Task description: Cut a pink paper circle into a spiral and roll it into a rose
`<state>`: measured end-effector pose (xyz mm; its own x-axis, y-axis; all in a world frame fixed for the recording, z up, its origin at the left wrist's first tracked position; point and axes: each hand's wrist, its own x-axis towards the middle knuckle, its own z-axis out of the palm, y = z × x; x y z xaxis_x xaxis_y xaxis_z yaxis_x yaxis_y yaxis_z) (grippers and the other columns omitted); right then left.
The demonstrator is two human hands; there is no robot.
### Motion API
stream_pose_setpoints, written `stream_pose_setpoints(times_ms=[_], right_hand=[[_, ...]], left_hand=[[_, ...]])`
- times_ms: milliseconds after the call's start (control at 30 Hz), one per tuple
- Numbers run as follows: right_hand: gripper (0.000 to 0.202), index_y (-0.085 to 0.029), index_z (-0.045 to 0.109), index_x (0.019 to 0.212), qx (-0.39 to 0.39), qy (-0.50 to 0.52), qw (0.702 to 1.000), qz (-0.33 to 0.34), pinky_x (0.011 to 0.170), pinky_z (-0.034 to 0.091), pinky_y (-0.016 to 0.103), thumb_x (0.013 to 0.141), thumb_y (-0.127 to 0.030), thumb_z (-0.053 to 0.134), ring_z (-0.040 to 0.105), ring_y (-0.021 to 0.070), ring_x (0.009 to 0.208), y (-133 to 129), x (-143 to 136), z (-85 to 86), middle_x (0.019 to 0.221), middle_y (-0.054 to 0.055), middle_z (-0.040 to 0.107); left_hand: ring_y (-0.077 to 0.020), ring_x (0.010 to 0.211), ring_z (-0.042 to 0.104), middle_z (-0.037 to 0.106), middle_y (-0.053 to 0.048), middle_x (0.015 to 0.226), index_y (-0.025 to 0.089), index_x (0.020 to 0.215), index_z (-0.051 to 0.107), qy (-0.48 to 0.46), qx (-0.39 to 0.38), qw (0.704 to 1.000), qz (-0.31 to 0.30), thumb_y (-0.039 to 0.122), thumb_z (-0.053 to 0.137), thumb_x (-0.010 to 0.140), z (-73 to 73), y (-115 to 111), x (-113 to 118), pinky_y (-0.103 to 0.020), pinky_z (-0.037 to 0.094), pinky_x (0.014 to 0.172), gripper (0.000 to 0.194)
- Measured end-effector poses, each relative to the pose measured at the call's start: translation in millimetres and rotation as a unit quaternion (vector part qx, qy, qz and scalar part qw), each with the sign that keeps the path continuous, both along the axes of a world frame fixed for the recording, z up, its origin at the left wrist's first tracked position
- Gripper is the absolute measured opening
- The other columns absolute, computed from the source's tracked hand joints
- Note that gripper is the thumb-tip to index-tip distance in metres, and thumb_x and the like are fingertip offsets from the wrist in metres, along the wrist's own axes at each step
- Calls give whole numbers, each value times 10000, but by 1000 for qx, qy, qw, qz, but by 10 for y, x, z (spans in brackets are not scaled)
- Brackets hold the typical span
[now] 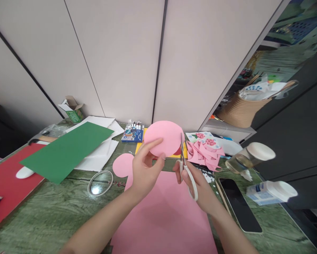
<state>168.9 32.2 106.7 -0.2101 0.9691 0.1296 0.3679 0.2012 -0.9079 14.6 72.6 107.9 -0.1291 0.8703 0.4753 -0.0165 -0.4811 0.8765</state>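
Between its thumb and fingers my left hand [148, 165] pinches a round piece of pink paper [164, 137], raised above the table. My right hand [197, 181] grips white-handled scissors [192, 181], blades pointing up along the right edge of that circle. Whether the blades touch the paper, I cannot tell. Below both hands lies a large pink sheet [163, 215]. A second, smaller pink circle [122, 165] rests left of my left hand, partly over the sheet's corner. Curved pink paper scraps [204, 155] are heaped just beyond my right hand.
Green paper [68, 150], white sheets [95, 158] and red paper [10, 187] cover the left side. A silvery ring [100, 183] and a blue paint box [132, 134] sit nearer the middle. At right are a phone [239, 204], a jar [250, 157] and a white bottle [271, 192].
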Motion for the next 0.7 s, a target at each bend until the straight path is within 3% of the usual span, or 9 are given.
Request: stream_pose_setpoints(times_ms=[700], right_hand=[[311, -200, 443, 785, -19, 17, 1000, 12, 531, 278, 252, 925, -452, 328, 347, 115, 560, 14, 5, -10, 623, -30, 430]], left_hand=[[-178, 1009, 563, 605, -52, 1085, 262, 1032, 652, -41, 2, 999, -22, 171, 582, 783, 20, 12, -20, -248, 509, 742, 274]])
